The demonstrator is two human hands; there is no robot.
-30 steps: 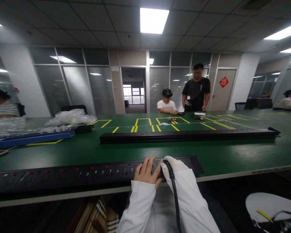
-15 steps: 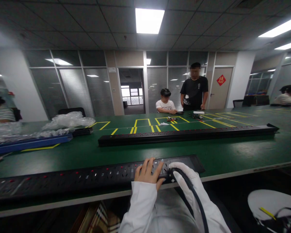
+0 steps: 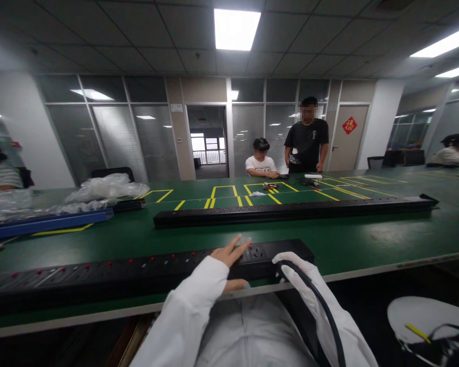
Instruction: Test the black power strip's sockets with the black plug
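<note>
A long black power strip point(image 3: 115, 275) with sockets and small red parts lies along the near edge of the green table. Over it, near its right end, my bare left hand point(image 3: 231, 255) is open, fingers apart and thumb at the strip's near side. My white-gloved right hand point(image 3: 300, 272) is closed around a thick black cable point(image 3: 327, 316) beside the strip's near right side. The cable runs down along my forearm. Whatever is on the cable's end is mostly hidden by the glove.
Farther back lies a second long black power strip point(image 3: 290, 210). Clear plastic wrapping point(image 3: 107, 188) and a blue profile point(image 3: 49, 224) are at left. Yellow tape marks the green table point(image 3: 199, 232). Two people are across it. A white stool point(image 3: 424, 316) stands at lower right.
The near power strip has shifted left. My left hand has moved left along it, its fingers lifting and spreading. My right hand, still gripping the cable, has moved slightly right.
</note>
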